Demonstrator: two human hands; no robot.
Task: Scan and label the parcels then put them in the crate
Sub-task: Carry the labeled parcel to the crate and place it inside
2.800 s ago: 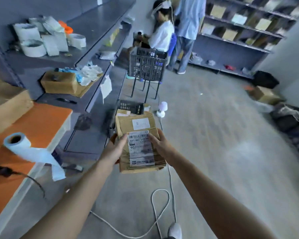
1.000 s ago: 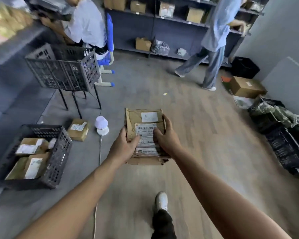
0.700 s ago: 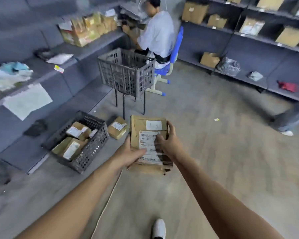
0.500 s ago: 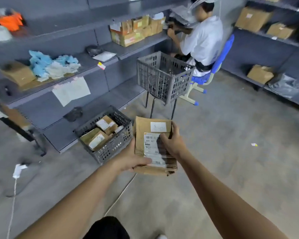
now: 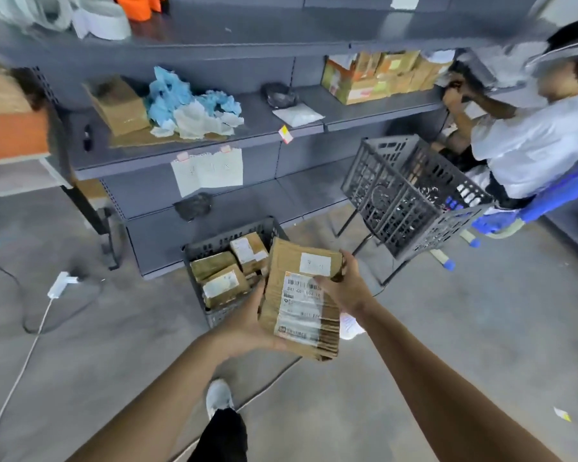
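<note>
While near the crate (image 5: 194, 250), left hand (image 5: 247, 325) beneath parcels (image 5: 289, 258), right hand (image 5: 346, 290) atop.

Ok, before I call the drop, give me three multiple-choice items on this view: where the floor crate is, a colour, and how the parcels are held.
1. Where is the floor crate? A on the floor at the shelving's foot, just left of the held parcels; B on a table; C on a top shelf.
2. What colour is the seated person's chair? A red; B blue; C green.
3. What holds the parcels? A left grip and right grip together; B one grip alone; C nothing, they lie in the crate.
1 A, it stands on the floor by the stack; 2 B, its backrest is blue; 3 A, both curl round the stack's edges.
</note>
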